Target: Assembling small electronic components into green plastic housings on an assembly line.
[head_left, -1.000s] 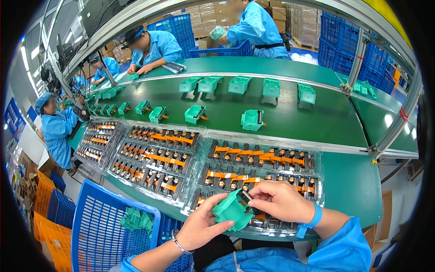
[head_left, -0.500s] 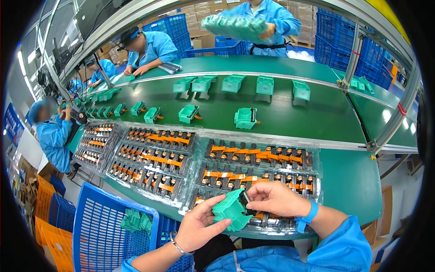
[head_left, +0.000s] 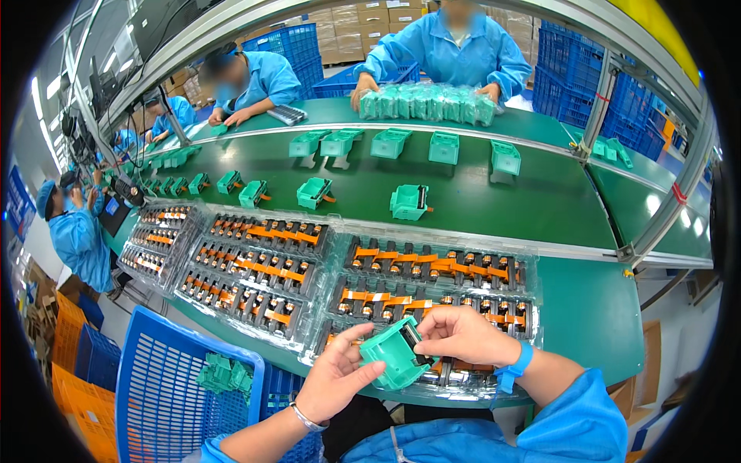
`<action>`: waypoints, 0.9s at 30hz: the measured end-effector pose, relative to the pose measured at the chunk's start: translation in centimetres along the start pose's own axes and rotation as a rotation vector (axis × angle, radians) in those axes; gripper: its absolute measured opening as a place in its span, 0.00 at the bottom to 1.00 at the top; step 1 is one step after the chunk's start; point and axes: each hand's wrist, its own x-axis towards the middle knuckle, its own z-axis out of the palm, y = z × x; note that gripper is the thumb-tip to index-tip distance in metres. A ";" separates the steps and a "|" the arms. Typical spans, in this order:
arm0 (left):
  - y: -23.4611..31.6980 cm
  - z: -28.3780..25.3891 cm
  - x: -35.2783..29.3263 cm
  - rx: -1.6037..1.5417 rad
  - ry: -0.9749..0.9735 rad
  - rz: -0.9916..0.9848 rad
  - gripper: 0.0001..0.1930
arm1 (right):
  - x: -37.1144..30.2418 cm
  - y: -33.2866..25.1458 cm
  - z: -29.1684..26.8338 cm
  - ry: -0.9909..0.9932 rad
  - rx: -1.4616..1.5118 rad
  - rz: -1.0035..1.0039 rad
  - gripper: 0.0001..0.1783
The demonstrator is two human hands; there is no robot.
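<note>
A green plastic housing (head_left: 392, 361) is held over the near edge of the workbench, between my two hands. My left hand (head_left: 340, 378) supports its left side, with the thumb against the near face and the fingers at the far side. At its upper right edge, my right hand (head_left: 467, 339) pinches a black part (head_left: 411, 338) seated along the housing's opening. The fingertips partly cover that part. Just beyond my hands, clear plastic trays hold rows of black parts with orange ribbon strips (head_left: 471, 268).
Green housings (head_left: 409, 202) stand in two rows on the green conveyor (head_left: 502, 212). A blue basket (head_left: 131, 386) with green pieces (head_left: 224, 376) sits at lower left. Across the line, a person (head_left: 455, 46) has both hands on a bagged bundle of green parts (head_left: 428, 104). Metal posts frame the line.
The housing has turned in my hands, so its opening and black part show more. My left fingers have loosened somewhat. Across the line, the bagged bundle has come down onto the far bench.
</note>
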 end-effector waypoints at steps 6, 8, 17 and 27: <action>1.9 -1.4 -1.3 -0.022 0.194 0.236 0.25 | 0.1 -1.8 -3.0 0.346 0.100 -0.231 0.07; 3.0 -2.6 -2.6 0.031 0.244 0.379 0.20 | -0.2 -3.4 -6.4 0.547 0.082 -0.326 0.06; 0.5 -12.9 -12.3 0.051 0.963 0.470 0.10 | 6.8 -1.1 -18.9 0.831 0.001 -0.002 0.09; -15.1 -26.7 -26.4 0.097 1.322 -0.254 0.13 | 10.0 2.1 -22.3 0.713 -0.173 0.169 0.12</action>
